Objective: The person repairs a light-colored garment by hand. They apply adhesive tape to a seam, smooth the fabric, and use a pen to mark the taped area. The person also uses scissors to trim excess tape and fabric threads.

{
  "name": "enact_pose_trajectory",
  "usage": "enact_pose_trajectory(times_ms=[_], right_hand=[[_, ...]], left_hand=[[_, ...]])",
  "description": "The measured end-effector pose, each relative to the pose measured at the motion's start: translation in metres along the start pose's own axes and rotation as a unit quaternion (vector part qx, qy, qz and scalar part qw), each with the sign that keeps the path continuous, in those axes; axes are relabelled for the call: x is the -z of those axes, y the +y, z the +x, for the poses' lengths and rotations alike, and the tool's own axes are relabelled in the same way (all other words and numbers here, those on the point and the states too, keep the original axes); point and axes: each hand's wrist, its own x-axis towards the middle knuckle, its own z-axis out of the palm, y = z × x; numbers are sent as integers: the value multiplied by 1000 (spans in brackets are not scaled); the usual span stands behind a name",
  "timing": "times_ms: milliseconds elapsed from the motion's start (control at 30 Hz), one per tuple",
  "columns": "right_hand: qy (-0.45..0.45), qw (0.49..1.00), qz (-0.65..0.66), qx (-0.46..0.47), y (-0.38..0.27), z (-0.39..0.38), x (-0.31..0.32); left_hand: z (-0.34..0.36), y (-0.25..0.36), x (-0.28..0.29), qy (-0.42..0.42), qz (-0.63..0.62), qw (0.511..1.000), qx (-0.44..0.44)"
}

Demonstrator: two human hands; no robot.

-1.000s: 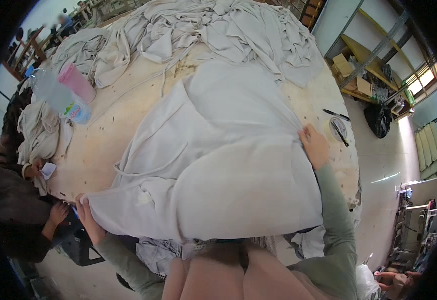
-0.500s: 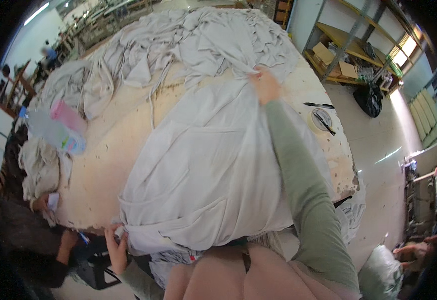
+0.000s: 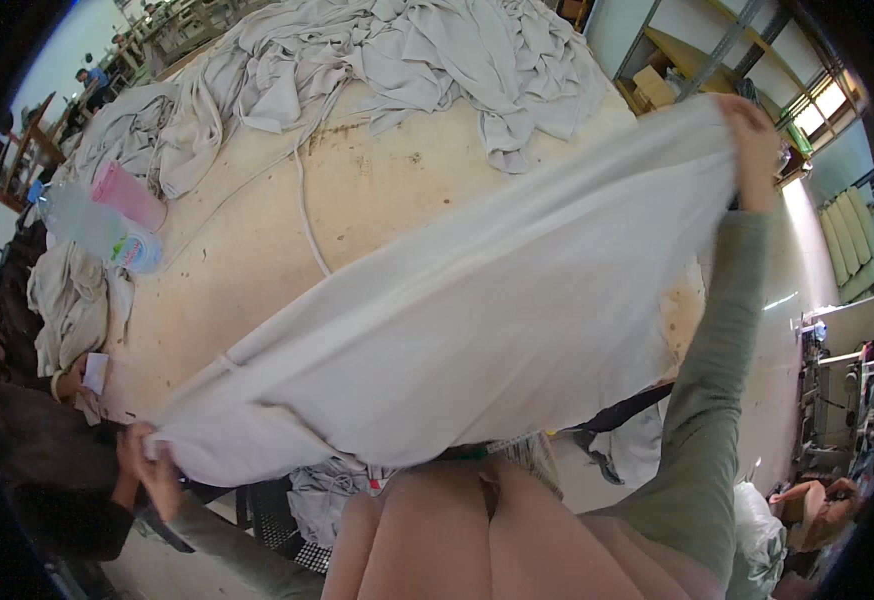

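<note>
A light grey piece of fabric (image 3: 497, 330), with a long drawstring-like band along its far edge, is stretched diagonally between my hands, over the near part of the table. My right hand (image 3: 752, 150), raised past the table's right edge, is closed on the fabric's upper right corner. At the lower left, my left hand (image 3: 162, 482) pinches the opposite end. A co-worker's hand (image 3: 129, 455) is right beside my left one; whether it touches the fabric I cannot tell. The fabric covers the spot where a pen and a tape roll lay.
A heap of similar grey fabric (image 3: 407, 60) spreads over the far side of the pale table (image 3: 227, 290). At the left stand a pink cup (image 3: 129, 195) and a clear bottle (image 3: 82, 220). Another co-worker's hand (image 3: 72, 380) holds something white. Shelving (image 3: 697, 65) rises at far right.
My right hand has moved right and upward, pulling the fabric off the heap and spreading it taut. My left hand has shifted left with its end, closer to the co-worker's hand.
</note>
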Motion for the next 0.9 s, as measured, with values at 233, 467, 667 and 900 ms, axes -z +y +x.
enact_pose_trajectory(times_ms=[233, 467, 667, 900], right_hand=[[-201, 979, 14, -38, -17, 60, -38], [18, 945, 321, 50, -68, 60, 31], [-2, 977, 207, -59, -46, -78, 48], [-327, 902, 26, -281, 21, -176, 79]], left_hand=[[152, -2, 3, 100, -54, 993, -5], [220, 38, -10, 264, -186, 942, -88], [169, -15, -67, 185, -242, 952, 19], [84, -84, -109, -19, 5, 1000, 3]])
